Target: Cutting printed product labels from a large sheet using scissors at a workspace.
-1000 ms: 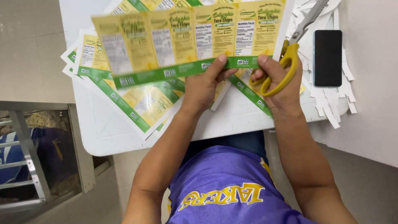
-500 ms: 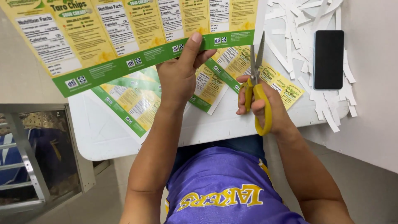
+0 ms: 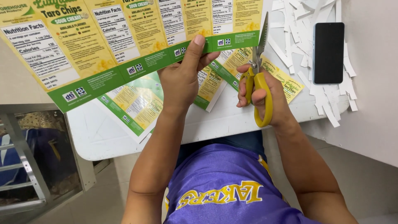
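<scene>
Scissors at the right edge of a held-up label sheet

The left hand (image 3: 181, 79) pinched the yellow-green label sheet (image 3: 124, 37) by its near green border, above the white table (image 3: 215, 124). The right hand (image 3: 265, 97) gripped the yellow-handled scissors (image 3: 258, 74), blades barely parted. The sheet hung unsupported leftward; sagging could have skewed the cut.
</scene>
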